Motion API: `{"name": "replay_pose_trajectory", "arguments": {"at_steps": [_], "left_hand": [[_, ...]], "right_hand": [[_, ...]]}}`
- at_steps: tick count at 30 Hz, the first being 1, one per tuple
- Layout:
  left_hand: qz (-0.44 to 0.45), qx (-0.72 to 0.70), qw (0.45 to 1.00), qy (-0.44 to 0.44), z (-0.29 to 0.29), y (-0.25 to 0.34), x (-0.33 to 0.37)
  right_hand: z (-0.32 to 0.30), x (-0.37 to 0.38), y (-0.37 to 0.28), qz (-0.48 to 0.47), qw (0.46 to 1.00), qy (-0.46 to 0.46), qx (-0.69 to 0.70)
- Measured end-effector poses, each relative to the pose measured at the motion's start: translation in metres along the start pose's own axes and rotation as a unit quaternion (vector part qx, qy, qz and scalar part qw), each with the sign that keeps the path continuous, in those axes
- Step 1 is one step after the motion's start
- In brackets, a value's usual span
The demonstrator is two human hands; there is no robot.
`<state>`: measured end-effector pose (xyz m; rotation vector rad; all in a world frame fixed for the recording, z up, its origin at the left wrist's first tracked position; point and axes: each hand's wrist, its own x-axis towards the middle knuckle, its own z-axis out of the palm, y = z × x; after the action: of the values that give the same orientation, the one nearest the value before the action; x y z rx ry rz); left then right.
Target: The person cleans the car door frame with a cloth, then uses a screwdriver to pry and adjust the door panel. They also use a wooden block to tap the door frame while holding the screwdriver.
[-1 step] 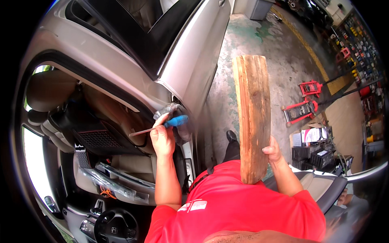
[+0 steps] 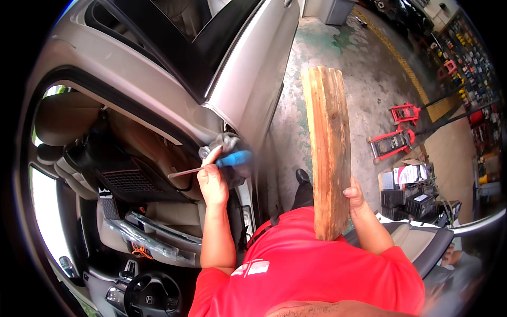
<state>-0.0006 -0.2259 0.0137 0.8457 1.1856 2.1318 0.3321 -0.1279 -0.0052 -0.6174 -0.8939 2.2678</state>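
Observation:
My left hand (image 2: 212, 185) is closed around a screwdriver (image 2: 234, 159) with a blue handle. Its metal shaft points left, toward the car's interior. Just beyond that hand, by the door pillar, is a crumpled grey bundle (image 2: 227, 140), blurred and partly hidden; its kind cannot be made out. On the other side, my right hand (image 2: 355, 194) grips the right edge of a thick, worn wooden plank (image 2: 329, 153) near its lower end. The plank stands lengthwise in front of my red shirt, and most of that hand's fingers are hidden behind it.
To my left is a car's open front doorway, with a seat (image 2: 171, 214), plastic-wrapped parts (image 2: 142, 236) and a steering wheel (image 2: 151, 296). An open door panel (image 2: 414, 243) is at my right. Red floor jacks (image 2: 391, 145) and black batteries (image 2: 420, 205) stand beyond on the concrete.
The plank has turned slightly, its upper end shifting left and up. The screwdriver's handle has moved a little right, and the grey bundle has shifted too.

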Motion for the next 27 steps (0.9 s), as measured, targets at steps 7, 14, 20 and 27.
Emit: {"name": "replay_pose_trajectory", "arguments": {"at_steps": [7, 14, 20, 27], "left_hand": [[-0.02, 0.003, 0.998, -0.059, 0.007, -0.031, -0.056], [-0.008, 0.19, 0.955, -0.227, -0.012, 0.024, -0.05], [0.028, 0.33, 0.904, -0.27, -0.041, 0.027, -0.033], [0.044, 0.268, 0.962, 0.009, -0.036, 0.005, 0.03]], "right_hand": [[0.056, 0.054, 0.06, 0.093, 0.979, -0.125, 0.129], [0.082, 0.069, 0.07, 0.088, 0.978, -0.141, 0.122], [0.095, 0.066, 0.079, 0.073, 0.985, -0.152, 0.048], [0.062, 0.021, 0.07, -0.052, 0.985, -0.03, -0.16]]}}
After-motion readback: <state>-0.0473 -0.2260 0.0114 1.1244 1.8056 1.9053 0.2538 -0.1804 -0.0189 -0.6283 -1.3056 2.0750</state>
